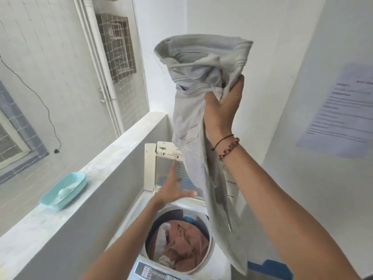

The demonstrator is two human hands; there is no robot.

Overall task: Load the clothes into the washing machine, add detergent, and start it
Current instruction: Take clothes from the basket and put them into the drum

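A top-loading washing machine (129, 225) stands below me with its lid (161, 168) folded up at the back. In its drum lie a brownish-orange cloth (185, 239) and white fabric. My right hand (222, 106) is raised high and grips a pair of light grey jeans (193, 81) near the waistband; the legs hang down over the machine's right side. My left hand (173, 188) reaches forward over the drum with spread fingers, close to the lid and the hanging jeans, holding nothing. The control panel (153, 273) shows at the bottom edge.
A concrete ledge (66, 201) runs along the left of the machine, with a turquoise plastic dish (64, 190) holding a scoop on it. A printed paper sheet (341, 110) is stuck on the right wall. Blue tape (268, 269) lies low on the right.
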